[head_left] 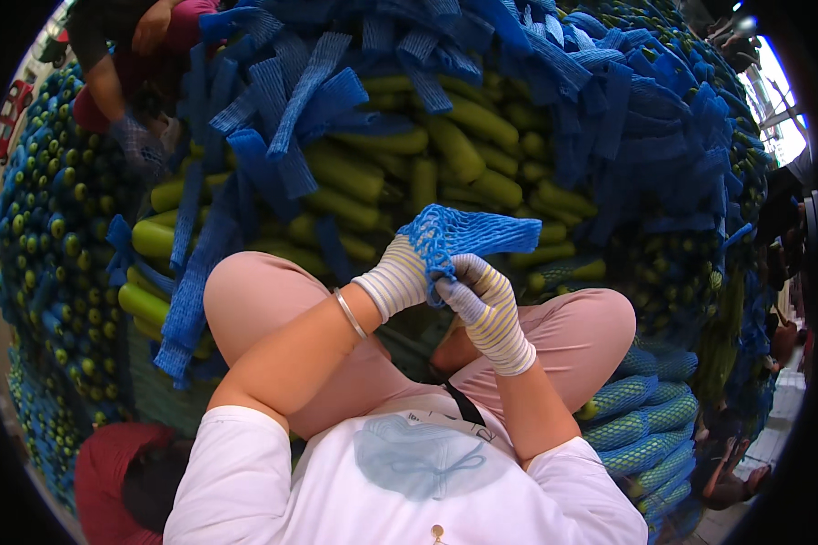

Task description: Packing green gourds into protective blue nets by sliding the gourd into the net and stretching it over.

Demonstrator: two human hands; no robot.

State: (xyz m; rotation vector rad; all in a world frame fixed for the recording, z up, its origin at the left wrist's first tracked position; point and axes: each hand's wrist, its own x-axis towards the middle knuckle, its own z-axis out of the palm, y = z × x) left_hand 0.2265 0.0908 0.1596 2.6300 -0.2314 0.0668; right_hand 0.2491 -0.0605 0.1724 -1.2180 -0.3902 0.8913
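Blue mesh sleeve [473, 234] over the left hand [400, 280], finger spread impossible to tell; right hand [489, 309] pinches its rim, free end jutting above bare gourds [457, 150]; netted gourds [643, 434] stacked lower right!

Soft, even light falls on the shirt [418, 486] in front of me, but the gaps between the vegetables [454, 150] sink into shadow. Glare burns out the upper right. Toward the edges everything bows, smears and darkens; the net [482, 233] looks fairly crisp.
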